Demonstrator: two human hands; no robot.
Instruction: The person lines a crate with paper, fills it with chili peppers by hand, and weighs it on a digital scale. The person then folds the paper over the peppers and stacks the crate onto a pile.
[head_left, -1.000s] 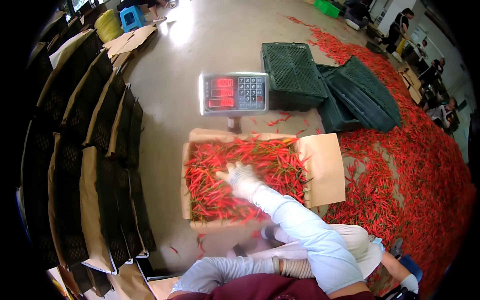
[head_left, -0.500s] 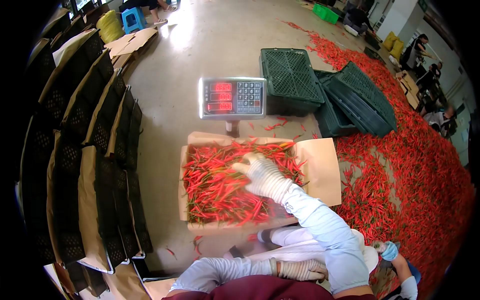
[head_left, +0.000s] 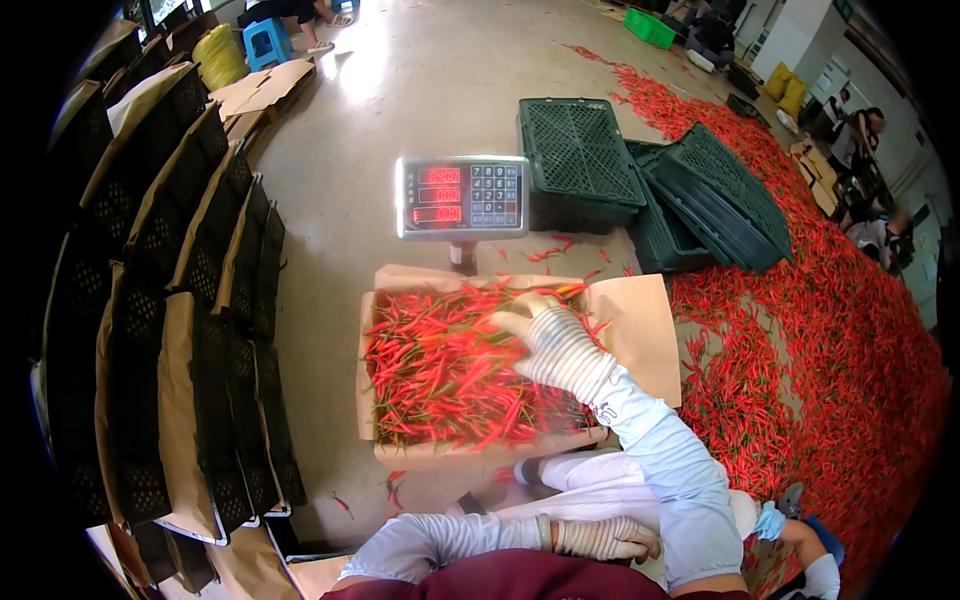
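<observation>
Red chili peppers (head_left: 440, 370), some with green stems, fill a paper-lined box (head_left: 490, 455) in front of me. My right hand (head_left: 560, 345), in a ribbed white glove, hovers over or touches the peppers at the box's right side. Its thumb and fingers are apart, with no pepper plainly gripped; there is slight blur. My left hand (head_left: 605, 540), gloved likewise, rests low near my lap with its fingers curled in, and nothing shows in it. Just behind the box stands a scale display (head_left: 463, 198) with red digits.
Dark green crates (head_left: 580, 150) stand behind the box to the right. A large pepper heap (head_left: 840, 400) covers the floor at right, and a co-worker's hand (head_left: 790, 515) is beside it. Stacked paper-lined black crates (head_left: 140, 330) line the left. More people sit far right.
My right hand has shifted right over the box, its thumb still apart from its fingers. My left hand stays low, nearly still. The co-worker's arm at lower right has moved slightly.
</observation>
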